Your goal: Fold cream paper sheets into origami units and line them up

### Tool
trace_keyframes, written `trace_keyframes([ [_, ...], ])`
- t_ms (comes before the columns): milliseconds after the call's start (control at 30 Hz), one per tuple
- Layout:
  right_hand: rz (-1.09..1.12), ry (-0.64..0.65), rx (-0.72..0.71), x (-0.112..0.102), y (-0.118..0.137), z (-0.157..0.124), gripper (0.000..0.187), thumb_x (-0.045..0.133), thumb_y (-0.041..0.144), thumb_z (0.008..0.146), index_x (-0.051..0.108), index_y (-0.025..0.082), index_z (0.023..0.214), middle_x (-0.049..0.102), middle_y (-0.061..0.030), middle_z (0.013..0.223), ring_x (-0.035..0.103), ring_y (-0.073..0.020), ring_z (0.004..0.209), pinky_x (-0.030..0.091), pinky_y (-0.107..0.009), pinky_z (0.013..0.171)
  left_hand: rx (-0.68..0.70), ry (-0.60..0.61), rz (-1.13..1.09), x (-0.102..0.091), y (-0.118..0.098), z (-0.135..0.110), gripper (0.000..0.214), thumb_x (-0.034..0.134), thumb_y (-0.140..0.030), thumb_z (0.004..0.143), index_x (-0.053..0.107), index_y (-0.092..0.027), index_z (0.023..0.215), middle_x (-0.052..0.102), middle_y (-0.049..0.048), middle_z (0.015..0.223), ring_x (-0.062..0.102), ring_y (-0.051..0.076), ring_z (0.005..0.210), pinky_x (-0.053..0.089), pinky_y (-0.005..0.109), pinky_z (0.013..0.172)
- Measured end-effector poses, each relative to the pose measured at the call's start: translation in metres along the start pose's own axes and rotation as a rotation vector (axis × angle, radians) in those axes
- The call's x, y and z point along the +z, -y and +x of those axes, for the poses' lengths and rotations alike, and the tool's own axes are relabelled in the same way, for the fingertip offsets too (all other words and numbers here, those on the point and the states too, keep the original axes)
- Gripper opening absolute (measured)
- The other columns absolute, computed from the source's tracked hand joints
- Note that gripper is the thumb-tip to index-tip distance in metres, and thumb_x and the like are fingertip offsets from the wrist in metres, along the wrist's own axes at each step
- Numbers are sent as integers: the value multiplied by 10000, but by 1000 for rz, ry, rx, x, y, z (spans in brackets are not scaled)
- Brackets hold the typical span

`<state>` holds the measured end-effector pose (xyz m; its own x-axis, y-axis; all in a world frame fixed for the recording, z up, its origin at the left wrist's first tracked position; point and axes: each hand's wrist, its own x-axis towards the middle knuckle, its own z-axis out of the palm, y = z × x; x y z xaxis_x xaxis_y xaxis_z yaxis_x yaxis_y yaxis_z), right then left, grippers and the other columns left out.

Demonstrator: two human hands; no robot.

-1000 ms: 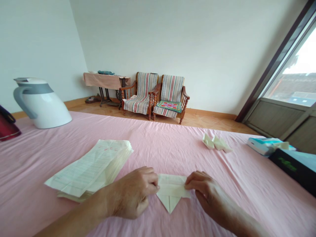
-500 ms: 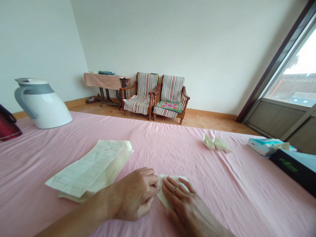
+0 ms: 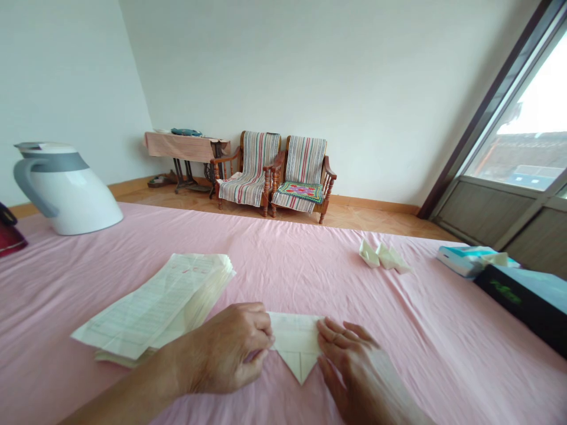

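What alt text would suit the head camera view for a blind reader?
A folded paper lies on a pink cloth; the left hand pinches its left edge and the right hand presses flat on its right. A paper stack lies to the left, a white jug beyond.

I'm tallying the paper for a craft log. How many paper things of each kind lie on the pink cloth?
Part-folded white paper piece: 1
Small finished folded white paper shapes: 2
Stack of lined white paper sheets: 1
Total: 4
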<state>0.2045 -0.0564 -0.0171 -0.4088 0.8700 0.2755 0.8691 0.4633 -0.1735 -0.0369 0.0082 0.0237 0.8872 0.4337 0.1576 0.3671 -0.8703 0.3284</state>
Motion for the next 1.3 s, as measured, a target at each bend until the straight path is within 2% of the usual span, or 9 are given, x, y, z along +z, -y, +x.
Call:
trace_keyframes([
  [133, -64, -16, 24, 6, 0, -3, 411, 497, 127, 748, 705, 101, 1101, 661, -159, 1198, 612, -329, 1125, 478, -512, 948, -35, 3, 32, -1, 0, -2, 174, 530, -16, 707, 502, -170, 629, 634, 11, 773, 561, 171, 766, 419, 260, 684],
  [333, -163, -8, 58, 9, 2, -4, 311, 538, 122, 729, 743, 105, 962, 669, -198, 1163, 631, -347, 1082, 470, -505, 932, -53, -16, 65, -2, 0, -3, 204, 521, -18, 722, 474, -164, 588, 610, 12, 707, 555, 160, 724, 396, 254, 651],
  [533, -146, -4, 157, 1, 3, 2, 229, 491, 83, 801, 705, 154, 838, 734, -140, 950, 691, -279, 854, 505, -409, 756, -78, -92, 82, 10, 5, 2, 300, 546, -99, 859, 486, -157, 571, 574, 7, 643, 541, 149, 684, 347, 260, 615],
  [667, -109, -48, 240, -1, 2, 4, 243, 453, 196, 909, 646, 188, 762, 691, -94, 765, 657, -266, 715, 473, -421, 686, -211, -165, 89, 20, 5, 9, 366, 661, -183, 850, 453, -150, 551, 543, -3, 636, 527, 144, 672, 322, 253, 592],
  [767, -42, -148, 260, 6, -4, 4, 143, 527, 272, 896, 635, 179, 895, 683, -106, 880, 634, -284, 809, 469, -427, 716, -314, -187, 26, 22, 3, 14, 312, 727, -150, 788, 482, -153, 595, 547, -14, 692, 526, 143, 698, 347, 246, 621],
  [800, -18, -190, 250, 9, -7, 3, 184, 561, 275, 873, 617, 164, 1009, 676, -123, 983, 623, -295, 891, 468, -435, 762, -337, -193, -2, 22, 3, 14, 268, 733, -135, 775, 509, -157, 628, 559, -12, 727, 533, 149, 725, 365, 248, 646],
  [900, 50, -270, 205, 20, -16, 3, 528, 623, 253, 807, 455, 122, 1290, 594, -162, 1228, 540, -317, 1114, 408, -472, 926, -363, -233, -63, 22, 4, 14, 172, 745, -131, 753, 604, -185, 838, 606, 11, 906, 551, 196, 886, 414, 295, 782],
  [1033, 147, -243, 186, 22, -22, 5, 569, 630, 217, 783, 429, 158, 1312, 616, -118, 1166, 539, -290, 1087, 364, -478, 956, -351, -263, -101, 25, 10, 13, 406, 770, -157, 725, 612, -232, 1092, 609, 26, 1088, 518, 236, 1047, 389, 371, 937],
  [1300, 293, -198, 215, 16, -24, 10, 559, 622, 164, 721, 473, 202, 1258, 620, -81, 1072, 539, -274, 1006, 368, -465, 881, -439, -233, -199, 24, 15, 22, 362, 753, -142, 662, 679, -197, 1012, 610, 31, 975, 543, 230, 983, 422, 339, 869],
])
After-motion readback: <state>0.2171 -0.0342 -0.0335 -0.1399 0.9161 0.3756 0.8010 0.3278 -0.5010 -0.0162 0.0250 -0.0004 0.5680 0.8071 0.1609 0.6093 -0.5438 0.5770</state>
